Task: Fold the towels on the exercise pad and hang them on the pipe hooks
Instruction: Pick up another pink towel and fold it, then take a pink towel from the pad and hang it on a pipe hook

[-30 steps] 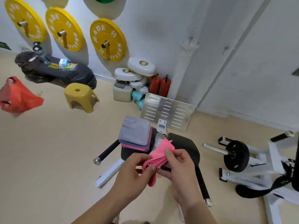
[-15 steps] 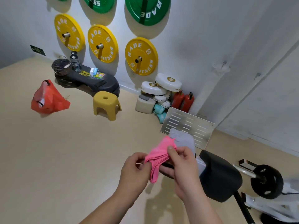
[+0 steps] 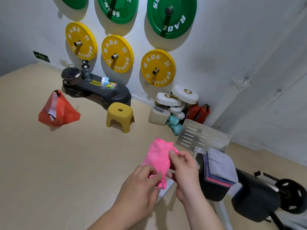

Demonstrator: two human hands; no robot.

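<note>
A folded pink towel [image 3: 158, 159] is held upright in front of me, over the floor. My left hand [image 3: 141, 185] pinches its lower end; my right hand [image 3: 182, 170] grips its right edge with thumb on top. To the right, a stack of folded towels [image 3: 219, 168], grey on top with blue and pink beneath, lies on the black exercise pad [image 3: 214, 191]. On the white wall at the upper right a vertical pipe with a small hook [image 3: 245, 79] is visible.
A yellow stool [image 3: 120, 117], a red bag [image 3: 58, 110] and a black bench with a bottle stand on the beige floor. Yellow and green weight plates hang on the wall. A metal slotted plate [image 3: 202, 136], white pads, red extinguishers and a barbell plate [image 3: 290, 195] lie to the right.
The view has swung left and upward, so the pad and towel stack shifted to the right. Both hands kept hold of the pink towel, which now stands more spread out.
</note>
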